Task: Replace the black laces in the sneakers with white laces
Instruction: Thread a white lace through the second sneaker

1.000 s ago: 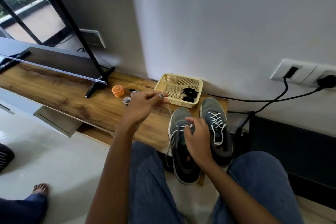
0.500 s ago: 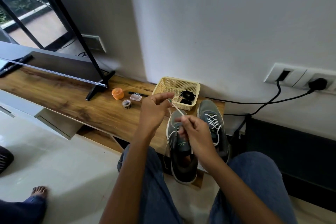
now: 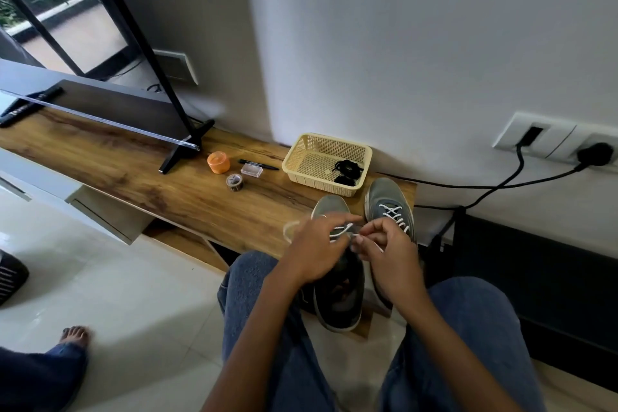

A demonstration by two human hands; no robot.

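Two grey sneakers stand side by side on the wooden shelf (image 3: 140, 174). The right sneaker (image 3: 389, 207) is laced with a white lace. Over the left sneaker (image 3: 337, 291) both my hands work a white lace (image 3: 341, 231). My left hand (image 3: 314, 249) pinches the lace above the shoe's front, with a blurred loop of lace trailing to its left. My right hand (image 3: 384, 249) pinches the lace end close beside it. The black laces (image 3: 347, 170) lie bundled in a yellow basket (image 3: 302, 152) behind the shoes.
An orange lid (image 3: 218, 162), a tape roll (image 3: 234, 182), a small clear box (image 3: 251, 169) and a black pen (image 3: 257, 163) lie on the shelf left of the basket. A TV stand leg (image 3: 185, 147) stands further left. Black cables (image 3: 485, 191) run from wall sockets at right. Another person's foot (image 3: 74, 336) rests on the floor.
My left hand came down from beside the basket to the left sneaker, bringing the lace with it. Both hands now meet over the shoe's eyelets.
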